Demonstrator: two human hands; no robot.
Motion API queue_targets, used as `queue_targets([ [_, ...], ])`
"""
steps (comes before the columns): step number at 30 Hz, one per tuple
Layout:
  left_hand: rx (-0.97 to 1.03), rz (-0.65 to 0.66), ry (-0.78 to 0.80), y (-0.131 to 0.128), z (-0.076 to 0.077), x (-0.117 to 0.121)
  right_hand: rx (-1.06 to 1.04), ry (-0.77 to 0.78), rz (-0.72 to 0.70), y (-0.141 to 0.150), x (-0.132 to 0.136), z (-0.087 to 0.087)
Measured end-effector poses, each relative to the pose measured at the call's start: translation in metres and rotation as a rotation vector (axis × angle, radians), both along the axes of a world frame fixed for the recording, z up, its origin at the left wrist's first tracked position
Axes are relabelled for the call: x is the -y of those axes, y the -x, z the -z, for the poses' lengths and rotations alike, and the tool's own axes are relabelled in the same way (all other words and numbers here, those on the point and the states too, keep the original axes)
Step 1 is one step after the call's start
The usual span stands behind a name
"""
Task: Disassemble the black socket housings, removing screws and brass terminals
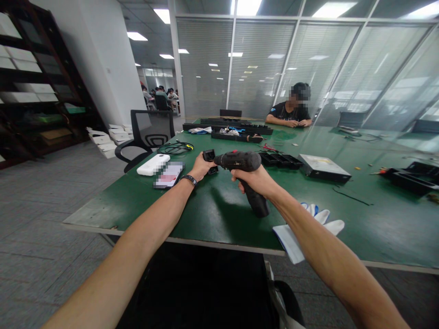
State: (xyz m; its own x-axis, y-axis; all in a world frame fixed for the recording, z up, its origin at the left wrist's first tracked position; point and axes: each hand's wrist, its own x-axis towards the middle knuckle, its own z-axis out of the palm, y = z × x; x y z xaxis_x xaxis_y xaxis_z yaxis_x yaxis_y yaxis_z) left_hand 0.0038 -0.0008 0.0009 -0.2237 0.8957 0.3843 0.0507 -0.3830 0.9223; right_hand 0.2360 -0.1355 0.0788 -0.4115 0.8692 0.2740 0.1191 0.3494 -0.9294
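Note:
My right hand [255,180] is wrapped round the grip of a black cordless screwdriver [244,176], held above the green table [144,196] with its nose pointing left. My left hand [200,167] is closed on a small black plastic part [210,160] held up against the tool's tip. A dark band sits on my left wrist. Both forearms reach forward from the near edge of the table.
A phone [168,175] and a white case [153,164] lie left of my hands. White gloves [308,228] lie under my right forearm. Black trays [281,160], a flat metal box [324,168] and cables lie beyond. A person sits at the far side. An office chair [147,135] stands left.

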Motion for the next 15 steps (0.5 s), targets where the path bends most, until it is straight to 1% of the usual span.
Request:
queue_targets([
  [15,0.000,0.002,0.007,-0.0015,-0.0032,0.0037,0.006,-0.012,-0.004,0.0000,-0.0017,0.0022],
])
